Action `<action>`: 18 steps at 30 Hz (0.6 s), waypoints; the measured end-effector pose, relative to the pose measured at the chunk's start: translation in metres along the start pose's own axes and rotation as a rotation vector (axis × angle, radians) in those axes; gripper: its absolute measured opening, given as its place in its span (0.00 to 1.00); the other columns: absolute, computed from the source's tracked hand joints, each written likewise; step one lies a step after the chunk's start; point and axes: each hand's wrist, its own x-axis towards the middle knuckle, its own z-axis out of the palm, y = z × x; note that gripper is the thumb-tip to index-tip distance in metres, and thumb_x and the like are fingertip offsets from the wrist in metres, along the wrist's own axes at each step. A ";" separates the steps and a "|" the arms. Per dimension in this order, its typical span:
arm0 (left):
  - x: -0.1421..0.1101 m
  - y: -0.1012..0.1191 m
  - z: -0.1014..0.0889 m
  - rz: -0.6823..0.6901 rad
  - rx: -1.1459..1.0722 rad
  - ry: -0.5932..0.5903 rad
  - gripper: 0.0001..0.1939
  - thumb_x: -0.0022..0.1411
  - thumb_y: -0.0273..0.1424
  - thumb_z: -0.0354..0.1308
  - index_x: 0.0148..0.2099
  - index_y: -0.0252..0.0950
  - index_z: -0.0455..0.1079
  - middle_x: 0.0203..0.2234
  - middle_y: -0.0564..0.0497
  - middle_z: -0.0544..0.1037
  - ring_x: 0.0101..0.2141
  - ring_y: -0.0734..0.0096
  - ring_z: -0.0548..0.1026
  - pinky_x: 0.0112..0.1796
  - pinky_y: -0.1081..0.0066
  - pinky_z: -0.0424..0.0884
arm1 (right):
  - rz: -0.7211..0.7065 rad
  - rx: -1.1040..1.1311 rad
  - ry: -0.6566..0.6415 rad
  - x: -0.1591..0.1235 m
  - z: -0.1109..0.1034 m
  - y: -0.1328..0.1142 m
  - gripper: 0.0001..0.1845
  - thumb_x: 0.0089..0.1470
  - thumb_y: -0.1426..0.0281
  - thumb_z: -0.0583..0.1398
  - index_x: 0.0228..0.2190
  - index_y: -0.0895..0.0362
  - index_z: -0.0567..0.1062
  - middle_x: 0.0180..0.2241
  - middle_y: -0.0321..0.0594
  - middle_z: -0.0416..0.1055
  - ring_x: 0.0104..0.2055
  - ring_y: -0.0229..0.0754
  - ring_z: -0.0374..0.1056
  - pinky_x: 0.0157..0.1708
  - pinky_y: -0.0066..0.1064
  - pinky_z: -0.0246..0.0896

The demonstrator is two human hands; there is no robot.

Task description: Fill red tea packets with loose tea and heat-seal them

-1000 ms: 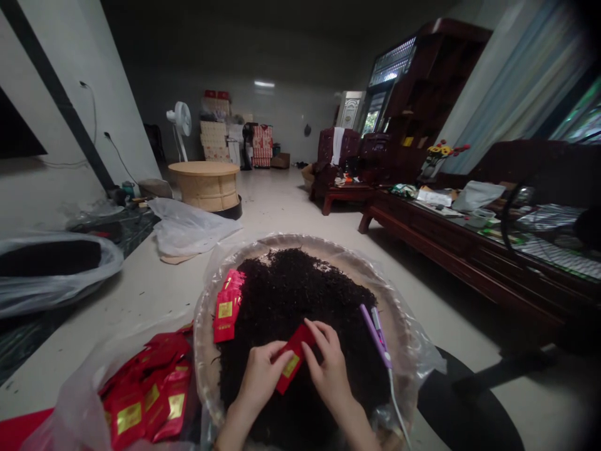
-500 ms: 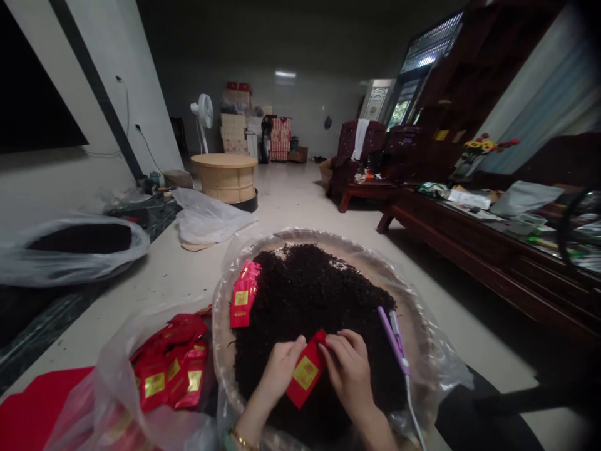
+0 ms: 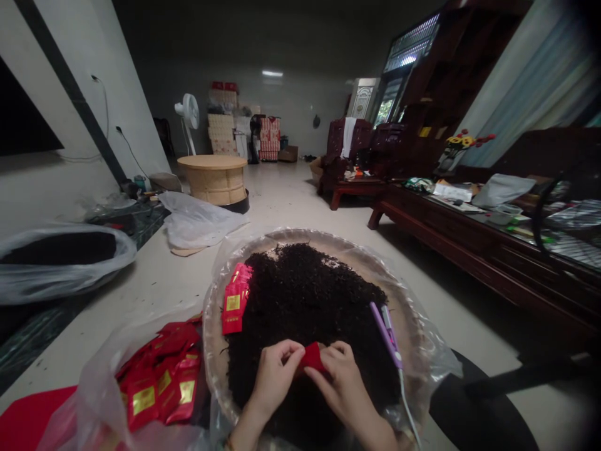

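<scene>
Red foil sachet (image 3: 312,357) clenched between left grip (image 3: 275,382) and right grip (image 3: 340,385), just above a heap of dark loose tea (image 3: 305,300) in a round woven tray (image 3: 210,351). On the heap, a stack of red sachets (image 3: 233,307); at its right edge, a purple flat iron (image 3: 387,335); lower left, more sachets in a plastic bag (image 3: 159,382).
</scene>
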 end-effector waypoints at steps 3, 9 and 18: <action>-0.001 0.005 -0.003 0.026 0.041 -0.022 0.15 0.58 0.37 0.53 0.28 0.35 0.75 0.22 0.50 0.79 0.26 0.68 0.75 0.29 0.74 0.67 | -0.013 0.085 -0.169 0.002 -0.011 -0.004 0.07 0.59 0.70 0.55 0.31 0.53 0.72 0.28 0.33 0.72 0.33 0.39 0.68 0.49 0.39 0.54; 0.001 0.009 -0.008 0.086 0.108 -0.043 0.14 0.58 0.36 0.52 0.28 0.37 0.76 0.24 0.51 0.81 0.27 0.67 0.75 0.31 0.75 0.68 | 0.140 0.167 -0.219 0.003 -0.018 -0.006 0.12 0.57 0.64 0.57 0.25 0.54 0.72 0.23 0.32 0.69 0.29 0.39 0.62 0.32 0.28 0.58; 0.003 0.003 -0.016 -0.006 0.110 -0.289 0.16 0.60 0.38 0.51 0.42 0.37 0.75 0.27 0.52 0.80 0.30 0.68 0.75 0.33 0.74 0.68 | 0.158 0.217 -0.269 -0.001 -0.013 -0.006 0.14 0.61 0.66 0.53 0.27 0.52 0.76 0.27 0.31 0.75 0.32 0.40 0.67 0.37 0.30 0.61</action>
